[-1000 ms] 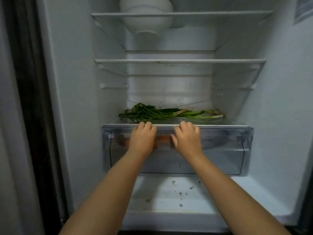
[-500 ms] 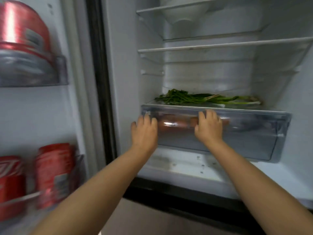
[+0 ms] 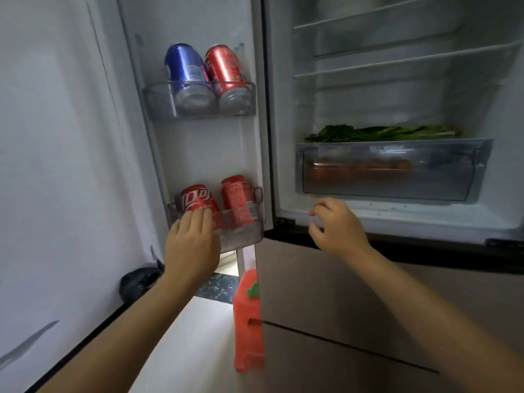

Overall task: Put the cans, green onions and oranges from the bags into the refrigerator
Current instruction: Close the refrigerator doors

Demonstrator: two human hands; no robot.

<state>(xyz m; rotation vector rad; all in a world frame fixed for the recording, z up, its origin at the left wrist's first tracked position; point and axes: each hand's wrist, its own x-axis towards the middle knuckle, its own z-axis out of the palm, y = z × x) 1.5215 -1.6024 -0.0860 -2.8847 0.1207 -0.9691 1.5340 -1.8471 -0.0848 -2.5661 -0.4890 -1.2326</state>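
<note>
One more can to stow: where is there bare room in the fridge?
Free: the two wire shelves above the green onions, and the floor under the drawer. Crowded: both door bins, upper and lower, each hold two cans.

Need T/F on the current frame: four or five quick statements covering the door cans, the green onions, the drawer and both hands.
1. The upper door shelf holds one blue can and one red can. True.
2. The green onions lie inside the drawer. False: they lie on the cover above it.
3. The drawer is pushed in, with orange shapes showing through its front. True.
4. The right hand grips the drawer front. False: it hangs below the drawer, touching nothing, fingers loosely curled.
5. The left hand rests flat on the lower door shelf, in front of a red can. True.
</note>
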